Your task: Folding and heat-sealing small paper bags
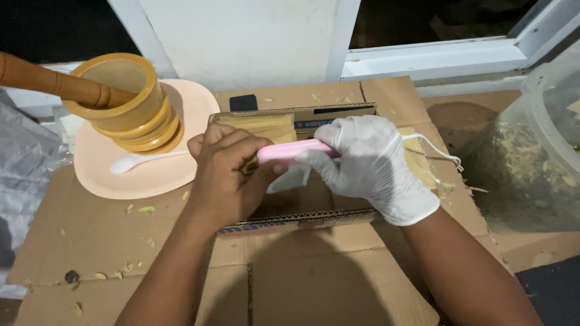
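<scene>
At the far left, a wooden pestle [57, 83] leans into a yellow mortar [127, 99], which stands on a peach-coloured plate [193, 121]. A white plastic spoon [142, 160] lies on the plate just in front of the mortar. All of this rests on flattened brown cardboard [314, 284] scattered with bits of dried leaf.

Toward the middle, the bare left hand [226, 175] is closed in a pinch around the left end of a pink handheld tool [293, 151], with a small dark scrap caught between its fingertips. The 2 hands sit close together over a shallow cardboard tray [296, 224] holding flat tan packets [266, 127].

The tool's long axis runs left to right, nearly level, bridging both hands. The gloved right hand [368, 163] is clamped over its right end, so each hand holds 1 end and neither has to reach. A white cord [438, 151] trails off behind the glove to the right.

At the far right stands a large clear plastic container [538, 163] holding crushed dried plant matter, well apart from the hands.
</scene>
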